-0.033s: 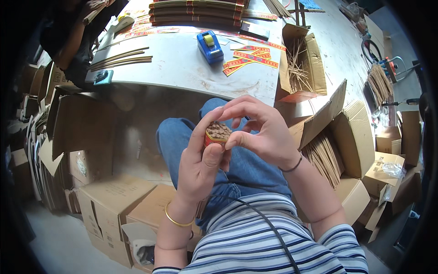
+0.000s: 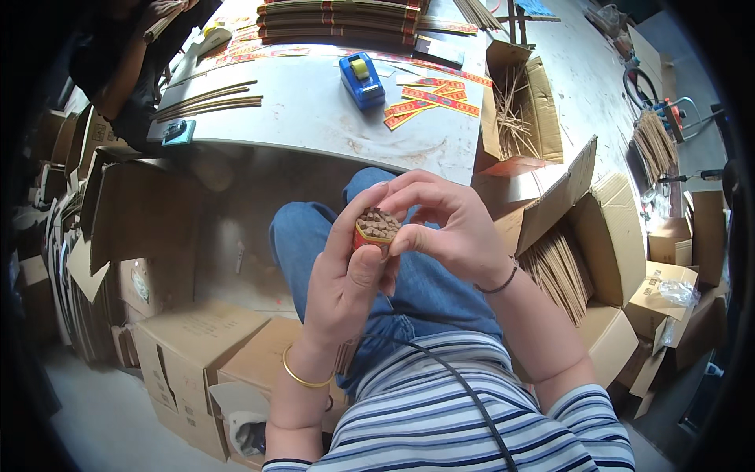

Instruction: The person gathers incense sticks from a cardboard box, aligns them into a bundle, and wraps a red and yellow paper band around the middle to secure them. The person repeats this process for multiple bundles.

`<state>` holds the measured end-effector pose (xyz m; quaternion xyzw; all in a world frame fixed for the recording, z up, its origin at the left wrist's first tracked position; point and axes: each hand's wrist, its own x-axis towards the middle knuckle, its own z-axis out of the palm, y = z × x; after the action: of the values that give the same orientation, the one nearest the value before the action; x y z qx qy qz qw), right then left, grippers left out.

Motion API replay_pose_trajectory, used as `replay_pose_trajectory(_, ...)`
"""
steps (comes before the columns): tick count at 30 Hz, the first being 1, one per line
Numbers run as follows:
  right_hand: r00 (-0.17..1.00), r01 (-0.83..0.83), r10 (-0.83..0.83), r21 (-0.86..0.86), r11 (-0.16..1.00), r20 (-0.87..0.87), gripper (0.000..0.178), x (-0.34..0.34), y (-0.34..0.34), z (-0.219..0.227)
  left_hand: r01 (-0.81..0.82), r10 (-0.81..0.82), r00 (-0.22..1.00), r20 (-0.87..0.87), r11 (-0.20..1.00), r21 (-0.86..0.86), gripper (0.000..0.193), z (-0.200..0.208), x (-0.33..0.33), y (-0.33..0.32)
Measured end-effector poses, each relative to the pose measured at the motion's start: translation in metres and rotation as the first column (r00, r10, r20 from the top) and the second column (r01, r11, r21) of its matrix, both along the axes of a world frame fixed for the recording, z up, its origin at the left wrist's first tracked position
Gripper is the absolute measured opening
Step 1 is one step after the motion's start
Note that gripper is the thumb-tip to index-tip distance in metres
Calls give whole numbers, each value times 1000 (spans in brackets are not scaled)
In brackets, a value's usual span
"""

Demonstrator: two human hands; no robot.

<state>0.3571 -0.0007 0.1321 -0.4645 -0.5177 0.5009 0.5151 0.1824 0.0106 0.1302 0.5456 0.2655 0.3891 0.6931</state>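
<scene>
A bundle of thin brown sticks [image 2: 379, 223], probably incense, points its packed ends up at me above my lap. A red and yellow paper band wraps it near that end. My left hand [image 2: 346, 275] is closed around the bundle, fingers behind and thumb in front. My right hand [image 2: 444, 224] is closed at the bundle's right side, its thumb against the band and its fingers curled over the far edge. Those right fingertips are partly hidden. Most of the bundle's length lies behind my left hand and wrist, with some sticks showing beside the wrist.
On the white table [image 2: 314, 126] stand a blue tape dispenser [image 2: 362, 81], red-yellow paper strips [image 2: 432, 102], loose sticks [image 2: 208, 102] and stacked banded bundles [image 2: 338, 23]. Open cartons of sticks [image 2: 554, 271] stand at right, closed cartons [image 2: 200, 338] at lower left. Another person's arm [image 2: 126, 75] shows at far left.
My right hand's fingers have curled slightly closer to the bundle's end. My left hand and the bundle stay nearly still.
</scene>
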Motion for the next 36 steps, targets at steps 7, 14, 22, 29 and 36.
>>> replay_pose_trajectory(7,868,-131,65,-102,986,-492,14,-11,-5,0,129,-101,975,199,983,-133,67,-1,-9,9)
replay_pose_trajectory(14,851,-193,123,-87,977,-511,20,-29,1,0,129,-107,980,169,984,-123,70,5,-19,14)
replay_pose_trajectory(22,911,-187,181,21,982,-370,37,-41,12,-9,-10,11,999,51,999,-30,54,18,-31,17)
replay_pose_trajectory(29,739,-626,590,-11,779,-325,66,-78,-12,-35,-219,192,960,201,968,120,55,91,-73,46)
replay_pose_trajectory(36,636,-767,678,-197,611,-369,42,-101,-24,-2,-395,320,858,402,911,117,40,163,-123,85)
